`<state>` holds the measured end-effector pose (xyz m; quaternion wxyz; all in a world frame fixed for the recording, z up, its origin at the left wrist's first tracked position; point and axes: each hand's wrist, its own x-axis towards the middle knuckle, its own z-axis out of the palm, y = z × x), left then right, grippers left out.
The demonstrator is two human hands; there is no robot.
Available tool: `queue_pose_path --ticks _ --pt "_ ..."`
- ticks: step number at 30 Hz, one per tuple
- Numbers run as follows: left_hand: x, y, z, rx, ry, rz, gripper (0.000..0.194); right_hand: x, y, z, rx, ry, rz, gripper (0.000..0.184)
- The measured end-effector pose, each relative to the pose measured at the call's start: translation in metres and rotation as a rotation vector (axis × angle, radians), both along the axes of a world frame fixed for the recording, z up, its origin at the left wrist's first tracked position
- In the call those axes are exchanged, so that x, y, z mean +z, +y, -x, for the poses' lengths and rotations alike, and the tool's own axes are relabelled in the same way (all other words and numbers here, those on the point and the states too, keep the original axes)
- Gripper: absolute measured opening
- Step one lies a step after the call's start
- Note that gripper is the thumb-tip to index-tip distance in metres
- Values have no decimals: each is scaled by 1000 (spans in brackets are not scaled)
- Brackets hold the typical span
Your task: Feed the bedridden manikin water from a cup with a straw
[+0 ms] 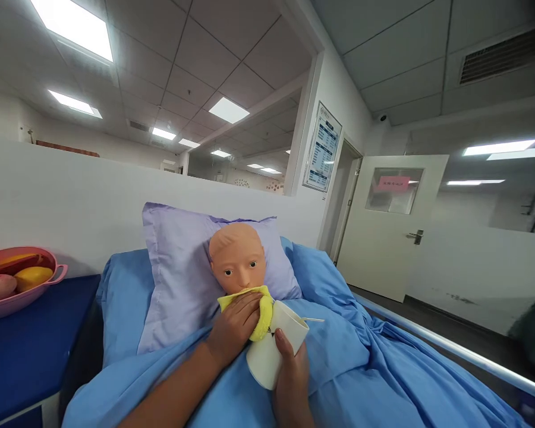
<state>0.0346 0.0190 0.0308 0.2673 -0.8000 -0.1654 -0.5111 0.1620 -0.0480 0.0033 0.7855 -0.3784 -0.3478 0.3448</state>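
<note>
A training manikin [237, 257] lies in a bed with its head on a lilac pillow [178, 273], covered by a blue sheet [352, 362]. My left hand [234, 327] is closed on a yellow cloth [261, 312] and presses it against the manikin's mouth and chin. My right hand [292, 371] grips a white paper cup [274, 348] just below the cloth, tilted towards the manikin. A thin white stick [312, 320] juts from the cup's rim.
A blue bedside table [27, 351] at the left carries a pink basin [49, 285] with fruit. A metal bed rail [455, 351] runs along the right side. A white partition [71, 202] stands behind the bed, and a white door [383, 249] is open at the right.
</note>
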Motion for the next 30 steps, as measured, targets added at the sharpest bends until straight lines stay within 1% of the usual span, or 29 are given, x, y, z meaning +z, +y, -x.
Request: queue_pose_path --ticks 3,6,9,12,14,16,18,21,23,25,27,30 --pt "-9 -7 4 -49 -21 66 34 0 -1 0 65 68 106 83" --pt "-9 -14 7 -96 -42 109 33 -2 -1 -1 56 48 109 81" --pt "4 -20 8 -133 -48 104 31 -4 1 -3 47 24 104 76" --pt "24 -20 3 -150 -45 21 29 -6 4 -2 34 16 22 69" --pt "35 -15 -2 -120 -24 -30 28 -5 5 -1 27 31 -14 62" --pt "38 -8 -6 -73 11 -74 29 -4 6 0 16 58 -11 58" --pt "33 -3 -7 -31 31 -89 31 -3 6 1 3 79 12 59" --pt "14 -1 -5 6 -1 -53 31 -2 2 1 8 92 68 70" --pt "2 -5 -1 5 -26 -20 30 -1 0 0 30 90 99 77" --pt "-6 -11 3 -24 -34 14 28 -1 -2 -1 55 79 100 79" --pt "-9 -18 8 -57 -46 65 27 -2 -1 -1 72 61 78 78" --pt "-5 -28 13 -91 -53 95 26 -8 4 -3 70 52 64 74"
